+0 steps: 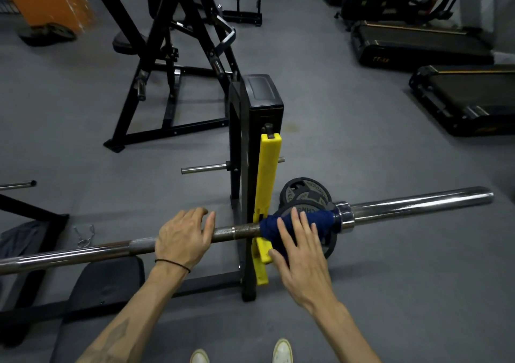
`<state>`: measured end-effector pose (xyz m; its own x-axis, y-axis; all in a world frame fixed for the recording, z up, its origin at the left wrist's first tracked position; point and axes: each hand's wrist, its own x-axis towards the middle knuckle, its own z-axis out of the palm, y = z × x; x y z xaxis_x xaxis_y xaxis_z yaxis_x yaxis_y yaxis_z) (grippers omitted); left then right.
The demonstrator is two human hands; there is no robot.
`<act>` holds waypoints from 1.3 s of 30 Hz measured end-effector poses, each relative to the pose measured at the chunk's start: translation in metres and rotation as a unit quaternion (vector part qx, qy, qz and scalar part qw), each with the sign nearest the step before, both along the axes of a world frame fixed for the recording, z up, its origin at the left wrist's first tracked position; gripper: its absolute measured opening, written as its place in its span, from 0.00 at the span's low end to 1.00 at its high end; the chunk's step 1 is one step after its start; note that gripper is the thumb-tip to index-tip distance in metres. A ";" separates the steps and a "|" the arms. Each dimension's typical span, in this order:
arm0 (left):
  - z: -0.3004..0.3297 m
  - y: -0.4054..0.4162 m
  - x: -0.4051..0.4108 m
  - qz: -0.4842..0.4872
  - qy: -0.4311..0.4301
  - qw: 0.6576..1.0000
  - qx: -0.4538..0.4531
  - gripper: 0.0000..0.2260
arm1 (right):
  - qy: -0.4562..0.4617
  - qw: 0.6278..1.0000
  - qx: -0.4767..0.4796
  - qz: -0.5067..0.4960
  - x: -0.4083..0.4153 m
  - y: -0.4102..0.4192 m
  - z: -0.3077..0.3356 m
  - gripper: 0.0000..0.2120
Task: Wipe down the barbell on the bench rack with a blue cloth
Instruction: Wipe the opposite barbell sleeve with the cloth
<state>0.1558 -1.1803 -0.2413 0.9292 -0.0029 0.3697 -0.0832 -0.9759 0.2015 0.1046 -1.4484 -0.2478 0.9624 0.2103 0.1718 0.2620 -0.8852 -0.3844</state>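
Long steel barbell sits across the black-and-yellow bench rack upright. Dark blue cloth wrapped on bar beside inner collar. Left hand grip curled over knurled shaft; right hand fingers straight, apart, resting on cloth.

Grey gym floor all around. Two weight plates lie stacked on it just beside the yellow-padded upright. A black machine frame stands at upper left, two treadmills sit far right, and a spring collar rests on the floor at left.
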 end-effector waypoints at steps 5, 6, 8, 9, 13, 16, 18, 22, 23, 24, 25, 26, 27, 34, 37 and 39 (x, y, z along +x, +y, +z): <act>0.000 -0.003 -0.001 -0.001 0.000 1.000 -0.005 0.22 | 0.043 0.998 0.054 -0.008 -0.017 0.047 -0.002 0.38; 0.000 -0.003 -0.001 -0.001 -0.003 1.000 -0.005 0.21 | 0.038 0.997 0.059 -0.007 -0.018 0.053 -0.003 0.38; 0.001 -0.003 -0.002 0.000 -0.013 1.000 -0.001 0.20 | 0.023 0.998 0.063 0.000 -0.014 0.055 -0.005 0.38; 0.001 -0.002 -0.002 -0.002 -0.019 1.000 0.000 0.19 | 0.009 0.998 0.065 0.007 -0.013 0.054 -0.006 0.37; 0.001 -0.004 -0.004 -0.016 -0.040 0.999 0.002 0.19 | -0.010 0.996 0.093 0.003 -0.014 0.056 -0.007 0.36; -0.001 -0.008 -0.005 -0.016 -0.060 0.998 0.000 0.20 | -0.020 0.990 0.135 -0.022 -0.012 0.058 -0.005 0.30; -0.002 -0.008 -0.007 -0.017 -0.064 0.998 -0.002 0.19 | -0.053 0.981 0.181 -0.037 -0.002 0.051 -0.001 0.21; 0.001 -0.009 -0.007 -0.015 -0.042 0.999 -0.009 0.19 | -0.038 0.973 0.214 -0.074 0.025 0.026 0.016 0.09; 0.001 -0.008 -0.007 -0.010 -0.041 0.999 -0.007 0.18 | -0.018 0.975 0.207 -0.077 0.028 0.022 0.020 0.12; 0.002 -0.008 -0.007 -0.006 -0.043 0.999 -0.002 0.18 | 0.001 0.978 0.195 -0.076 0.032 0.018 0.023 0.18; 0.001 -0.007 -0.006 -0.003 -0.044 0.999 0.002 0.17 | 0.018 0.981 0.179 -0.072 0.036 0.015 0.026 0.24; 0.001 -0.007 -0.005 -0.003 -0.042 0.999 0.006 0.17 | 0.038 0.984 0.163 -0.069 0.039 0.013 0.027 0.31; 0.000 -0.007 -0.004 -0.004 -0.038 0.999 0.008 0.17 | 0.061 0.985 0.148 -0.071 0.043 0.011 0.029 0.38; -0.001 -0.008 -0.001 -0.014 -0.034 0.999 0.034 0.18 | 0.068 0.996 -0.047 -0.011 0.048 0.029 0.032 0.55; 0.002 -0.008 -0.003 -0.016 -0.023 0.999 0.024 0.18 | 0.092 0.994 -0.063 0.009 0.052 0.025 0.040 0.55; 0.002 -0.006 -0.006 -0.010 -0.016 1.000 0.007 0.18 | 0.109 0.991 -0.071 0.014 0.058 0.007 0.045 0.44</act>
